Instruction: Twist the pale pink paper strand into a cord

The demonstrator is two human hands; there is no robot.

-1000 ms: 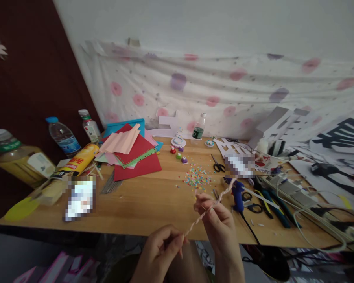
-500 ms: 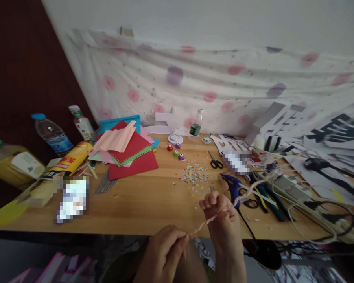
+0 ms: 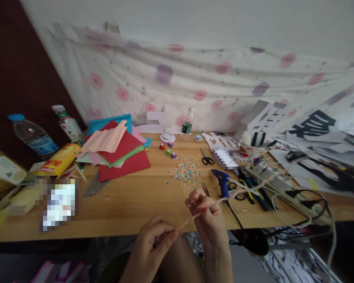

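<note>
A thin, twisted pale pink strip [image 3: 191,221], apparently crepe paper, is stretched between my two hands just in front of the table edge. My left hand [image 3: 153,243] pinches its lower end between thumb and fingertips. Farther up the strip, my right hand [image 3: 208,219] grips it between thumb and index finger, the other fingers curled. From there the strip's long free end runs out to the right, above the blue glue gun [image 3: 222,181] and the pliers [image 3: 261,196].
Colourful confetti [image 3: 185,173] lies mid-table, with black scissors [image 3: 206,158] behind it. Stacked coloured paper [image 3: 129,165] and thin wires [image 3: 96,184] are to the left. A power strip [image 3: 292,204] with loose cables lies right. Small googly-eyed figures [image 3: 173,155] stand behind the confetti.
The view has turned slightly right, so the table things shift left. Both hands keep their pinch on the strip. The tail that hung below my left hand no longer shows.
</note>
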